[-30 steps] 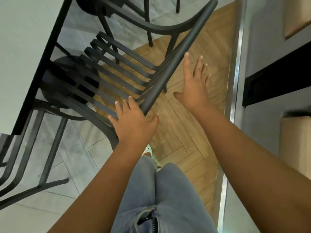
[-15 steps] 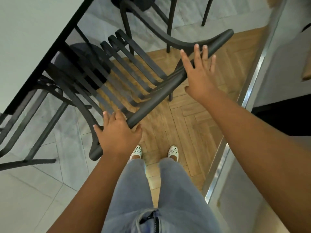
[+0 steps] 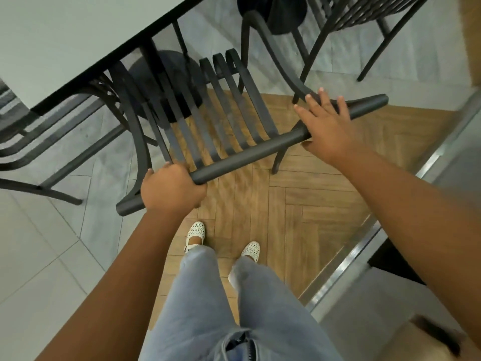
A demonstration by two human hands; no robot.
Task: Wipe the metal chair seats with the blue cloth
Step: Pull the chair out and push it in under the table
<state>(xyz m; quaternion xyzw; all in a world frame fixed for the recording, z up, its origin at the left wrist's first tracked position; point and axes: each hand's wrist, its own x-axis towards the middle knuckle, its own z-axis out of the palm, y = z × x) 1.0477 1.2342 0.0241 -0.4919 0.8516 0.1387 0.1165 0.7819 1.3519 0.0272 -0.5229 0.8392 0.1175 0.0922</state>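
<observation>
Herringbone wood flooring (image 3: 299, 204) runs under the person's feet and meets pale grey tile (image 3: 39, 256) on the left and at the far side, with a metal threshold strip (image 3: 364, 246) cutting diagonally along the right. Both hands are on the curved top rail (image 3: 250, 152) of a black metal chair (image 3: 221, 113). Her left hand (image 3: 170, 187) is wrapped tight around the rail near its left end, fingers curled over the far side and out of sight. Her right hand (image 3: 325, 126) lies on the rail toward its right end with fingers stretched out flat over it and the thumb tucked beneath on the near side, so it rests on the bar without gripping. The two hands are well apart, with a long stretch of bare rail between them. Beyond the rail the slatted back and seat slope away toward a white table (image 3: 65, 43), whose dark edge crosses above the seat's far part. A round dark table base (image 3: 169, 82) shows through the slats. Another black chair (image 3: 351, 22) stands at the far right, and part of a third (image 3: 31, 142) shows at the left. Nearest of all are light blue jeans (image 3: 208, 308) and white perforated shoes (image 3: 196, 234). No blue cloth appears anywhere in view.
</observation>
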